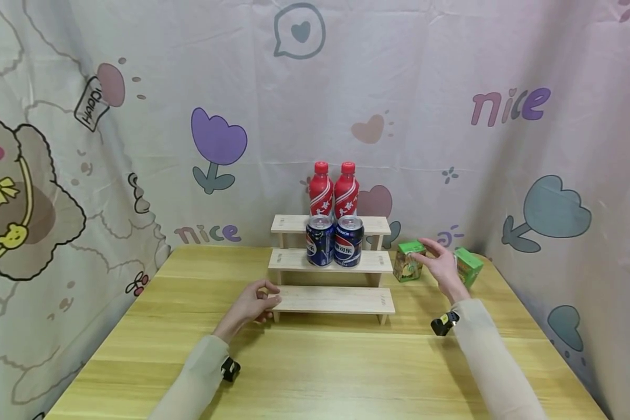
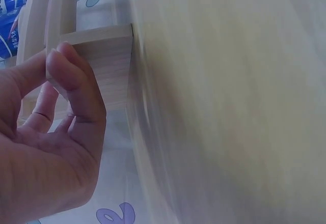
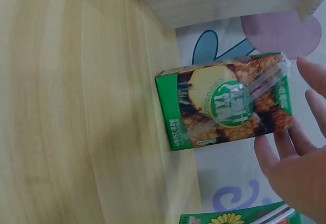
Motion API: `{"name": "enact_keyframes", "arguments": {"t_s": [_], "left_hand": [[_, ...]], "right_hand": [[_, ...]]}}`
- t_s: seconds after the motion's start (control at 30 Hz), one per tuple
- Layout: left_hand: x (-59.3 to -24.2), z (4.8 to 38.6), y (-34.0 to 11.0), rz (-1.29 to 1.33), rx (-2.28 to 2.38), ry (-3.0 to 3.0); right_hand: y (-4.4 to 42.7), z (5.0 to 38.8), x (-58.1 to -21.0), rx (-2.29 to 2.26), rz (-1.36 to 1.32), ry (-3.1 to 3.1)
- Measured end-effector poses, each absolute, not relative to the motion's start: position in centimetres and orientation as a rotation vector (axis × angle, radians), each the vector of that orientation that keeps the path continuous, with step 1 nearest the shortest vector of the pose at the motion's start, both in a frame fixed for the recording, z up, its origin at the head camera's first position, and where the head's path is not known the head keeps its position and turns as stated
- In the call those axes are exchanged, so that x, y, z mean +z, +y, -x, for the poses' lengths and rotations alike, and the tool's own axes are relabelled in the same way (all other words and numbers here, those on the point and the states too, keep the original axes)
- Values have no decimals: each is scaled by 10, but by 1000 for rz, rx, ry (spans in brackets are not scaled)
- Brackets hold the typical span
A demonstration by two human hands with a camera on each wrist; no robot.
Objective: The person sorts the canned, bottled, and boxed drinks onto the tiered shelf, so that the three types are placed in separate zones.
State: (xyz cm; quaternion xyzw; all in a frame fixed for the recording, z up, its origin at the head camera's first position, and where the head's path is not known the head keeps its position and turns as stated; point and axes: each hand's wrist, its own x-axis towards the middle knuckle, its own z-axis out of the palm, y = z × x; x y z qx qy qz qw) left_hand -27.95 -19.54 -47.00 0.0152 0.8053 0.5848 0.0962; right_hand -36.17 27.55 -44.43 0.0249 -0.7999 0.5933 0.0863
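A three-tier wooden display shelf (image 1: 331,300) stands on the table. My left hand (image 1: 252,306) pinches the left end of its lowest board between thumb and curled fingers, seen close in the left wrist view. To the right of the shelf, a green juice box (image 3: 229,102) with a pineapple picture stands upright. At its upper right corner my right hand (image 1: 441,268) has its fingers spread and loosely bent. In the right wrist view some fingertips (image 3: 265,152) lie against or very near the box; firm contact cannot be told.
Two blue cola cans (image 1: 319,242) stand side by side on the middle tier. Behind them, two red bottles (image 1: 348,189) are on the top tier, their bases hidden. A second green juice box (image 1: 468,268) is right of my right hand. A patterned curtain (image 1: 294,116) hangs behind the table (image 1: 346,373).
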Motion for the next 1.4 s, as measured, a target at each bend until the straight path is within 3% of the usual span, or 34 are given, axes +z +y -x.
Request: {"name": "enact_keyframes", "arguments": {"t_s": [0.7,1.4], "left_hand": [[-473,282,-196,-62,1761,2345],[-473,282,-197,-72,1758,2361]], "right_hand": [[282,378,-459,1819,-121,-2534],[288,358,-464,1740,-54,-2456]]}}
